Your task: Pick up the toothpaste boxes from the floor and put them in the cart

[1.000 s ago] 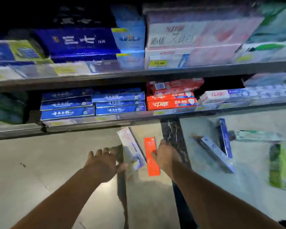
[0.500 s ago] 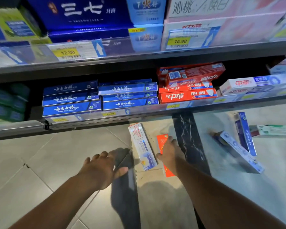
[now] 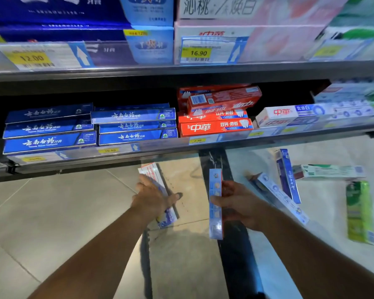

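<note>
the right hand (image 3: 239,203) holds a light-blue toothpaste box (image 3: 215,203) on edge, thumb on its near face and fingers curled behind it, lifted off the floor (image 3: 52,212). the left hand (image 3: 151,198) lies over a white and blue box (image 3: 160,190) on the floor, fingers curled round its far edge, thumb out to the right. right of the right fingers lie a white box (image 3: 279,197), a dark-blue box (image 3: 288,175), a green box (image 3: 360,212) and a white-green box (image 3: 330,171). beyond the fingers, the lower shelf (image 3: 181,145) overhangs with blue and red cartons.
</note>
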Available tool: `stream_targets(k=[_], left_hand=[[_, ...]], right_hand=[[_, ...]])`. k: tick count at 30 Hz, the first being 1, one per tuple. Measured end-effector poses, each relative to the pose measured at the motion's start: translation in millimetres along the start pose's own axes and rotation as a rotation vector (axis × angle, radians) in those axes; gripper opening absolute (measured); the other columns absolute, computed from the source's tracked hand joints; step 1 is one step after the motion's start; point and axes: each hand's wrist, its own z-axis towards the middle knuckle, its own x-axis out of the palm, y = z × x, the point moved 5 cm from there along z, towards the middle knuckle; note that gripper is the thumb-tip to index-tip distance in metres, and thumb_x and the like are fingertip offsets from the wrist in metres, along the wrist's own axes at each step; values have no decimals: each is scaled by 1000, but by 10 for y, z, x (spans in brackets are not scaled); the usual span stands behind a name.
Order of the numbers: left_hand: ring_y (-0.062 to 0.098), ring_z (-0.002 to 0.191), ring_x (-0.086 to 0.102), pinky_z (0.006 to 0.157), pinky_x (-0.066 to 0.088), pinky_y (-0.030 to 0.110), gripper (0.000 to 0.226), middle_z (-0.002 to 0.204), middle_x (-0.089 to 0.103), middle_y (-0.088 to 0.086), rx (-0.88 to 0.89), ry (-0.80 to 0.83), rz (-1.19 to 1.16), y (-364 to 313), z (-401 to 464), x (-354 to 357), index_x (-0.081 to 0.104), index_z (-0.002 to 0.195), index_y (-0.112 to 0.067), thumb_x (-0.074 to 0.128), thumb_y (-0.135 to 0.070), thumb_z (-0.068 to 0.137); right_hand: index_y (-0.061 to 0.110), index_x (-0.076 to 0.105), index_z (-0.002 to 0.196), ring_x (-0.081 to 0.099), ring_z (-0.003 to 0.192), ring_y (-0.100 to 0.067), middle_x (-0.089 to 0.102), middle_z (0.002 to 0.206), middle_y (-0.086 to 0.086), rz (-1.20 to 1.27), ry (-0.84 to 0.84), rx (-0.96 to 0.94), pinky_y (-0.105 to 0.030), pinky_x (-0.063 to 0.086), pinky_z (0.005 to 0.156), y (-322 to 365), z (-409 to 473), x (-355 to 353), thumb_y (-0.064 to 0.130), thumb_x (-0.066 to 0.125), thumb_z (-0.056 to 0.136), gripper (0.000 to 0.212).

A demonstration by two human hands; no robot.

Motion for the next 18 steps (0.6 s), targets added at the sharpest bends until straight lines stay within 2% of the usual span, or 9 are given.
stream_targets(k=[3, 5, 7, 9, 11, 12, 13, 15, 18], left_hand=[[40, 126, 48, 102, 47, 50, 129, 144, 33, 23, -41, -80, -65, -27, 40, 176, -4, 154, -5, 82, -54, 71], [43, 130, 45, 104, 43, 51, 120, 149, 30, 27, -50, -131, -51, -10, 25, 221, -9, 156, -6, 78, -39, 80], [37, 121, 52, 95, 51, 47, 106, 139, 39, 22, -91, -76, -154, 56, -21, 191, 2, 154, -9, 76, -30, 81], [21, 94, 64, 69, 58, 38, 74, 114, 59, 10, -126, 50, -450, 126, -151, 98, 31, 132, -9, 79, -14, 76], [14, 71, 69, 59, 59, 34, 48, 87, 73, 4, -109, 225, -624, 180, -445, -55, 50, 112, -5, 78, -4, 73], [19, 73, 71, 63, 60, 38, 47, 88, 75, 8, -112, 312, -682, 200, -641, -143, 54, 113, -4, 78, -5, 72], [26, 83, 72, 69, 61, 44, 52, 100, 73, 14, -125, 372, -749, 221, -842, -249, 56, 119, -5, 78, -4, 72], [37, 99, 67, 74, 60, 48, 51, 117, 68, 19, -144, 431, -891, 172, -1277, -525, 57, 126, -9, 73, 3, 80], [35, 101, 58, 76, 60, 48, 52, 114, 66, 17, -114, 522, -1043, -108, -1988, -1034, 59, 127, -10, 68, 6, 79]], right_hand=[[9, 60, 120, 73, 93, -29, 72, 108, -11, -28, -35, 11, -41, 60, 70, -53, -36, -89, -1, 70, 86, 36], [10, 60, 119, 74, 90, -27, 72, 107, -10, -64, -54, 21, -39, 59, 66, -79, -60, -116, -1, 71, 85, 37], [12, 61, 117, 73, 90, -25, 72, 106, -8, -109, -66, 26, -38, 59, 67, -78, -84, -124, -1, 72, 85, 36], [15, 62, 111, 71, 91, -24, 71, 103, -5, -147, -79, 18, -41, 58, 72, -11, -154, -96, -2, 71, 86, 32], [19, 63, 101, 70, 90, -24, 71, 96, -1, -151, -82, 24, -47, 58, 80, 96, -307, -34, -3, 70, 86, 28], [20, 64, 98, 69, 89, -23, 70, 92, 0, -154, -76, 30, -50, 57, 84, 164, -437, 12, -3, 70, 86, 27], [20, 66, 99, 69, 89, -23, 70, 91, 0, -162, -63, 38, -51, 57, 86, 245, -598, 61, -2, 71, 86, 26], [17, 67, 108, 69, 88, -22, 70, 92, 0, -172, -43, 59, -47, 58, 80, 449, -979, 130, -1, 72, 85, 30], [14, 65, 115, 68, 85, -19, 69, 91, 2, -129, -12, 62, -35, 54, 67, 874, -1675, 182, -2, 72, 86, 34]])
